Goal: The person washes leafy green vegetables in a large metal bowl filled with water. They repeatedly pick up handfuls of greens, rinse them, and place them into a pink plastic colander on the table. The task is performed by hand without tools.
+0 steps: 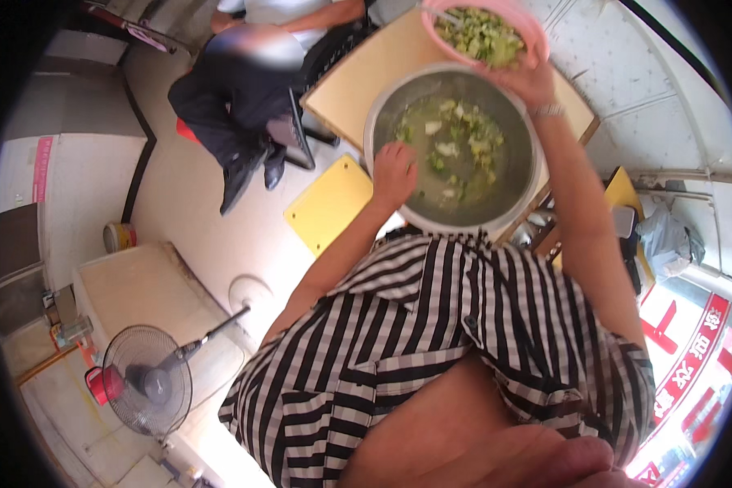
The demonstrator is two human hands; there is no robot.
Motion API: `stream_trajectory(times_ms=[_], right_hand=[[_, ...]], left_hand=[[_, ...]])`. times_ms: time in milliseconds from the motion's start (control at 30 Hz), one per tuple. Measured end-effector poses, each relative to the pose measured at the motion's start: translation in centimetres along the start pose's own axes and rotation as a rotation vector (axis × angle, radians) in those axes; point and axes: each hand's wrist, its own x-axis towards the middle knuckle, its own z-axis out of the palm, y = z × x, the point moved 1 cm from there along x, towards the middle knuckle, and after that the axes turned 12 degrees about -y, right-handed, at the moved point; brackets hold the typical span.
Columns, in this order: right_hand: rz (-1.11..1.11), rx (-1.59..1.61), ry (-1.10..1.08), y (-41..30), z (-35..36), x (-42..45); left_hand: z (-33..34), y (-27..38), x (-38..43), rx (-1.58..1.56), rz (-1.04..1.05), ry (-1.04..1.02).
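Note:
A wide metal basin point(427, 201) of water with chopped greens and pale pieces floating in it stands at the table's near edge. Over its left rim rests my left hand point(395, 174), fingers curled at the inner wall; whether they pinch anything cannot be told. At the far right side, my right hand point(527, 79) grips the near rim of a pink plastic basket or bowl point(540, 36), which is full of chopped greens. A light-coloured utensil handle point(440, 12) lies in the pink container, partly cut off by the picture's top edge.
The pale tabletop point(348, 91) extends beyond the basin. A seated person point(219, 104) in dark trousers is to the left of it. A yellow stool point(329, 204) stands left of the basin, below table height. A fan point(149, 378) is at lower left; a white wall is at right.

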Motion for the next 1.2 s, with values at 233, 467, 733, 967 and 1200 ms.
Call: stream_trajectory(times_ms=[233,467,733,967,1200], right_hand=[[0.375,-0.483,0.146,1.8,-8.5,-2.4],[0.419,-1.676,0.134,7.4,-15.0,-4.7],[0.556,-2.435,-0.367,16.1,-8.2,-12.5],[0.553,-1.423,0.102,11.5,-12.4,-12.1],[0.702,-0.962,0.122,11.3,-5.6,-13.2]], left_hand=[[0.8,-0.2,-0.7,-0.027,0.021,0.132],[0.7,-0.3,-0.6,-0.028,0.009,0.148],[0.9,-0.2,-0.7,-0.008,-0.01,0.09],[1.3,-0.5,-0.7,0.023,-0.048,0.028],[0.8,-0.2,-0.6,-0.025,-0.02,0.004]])
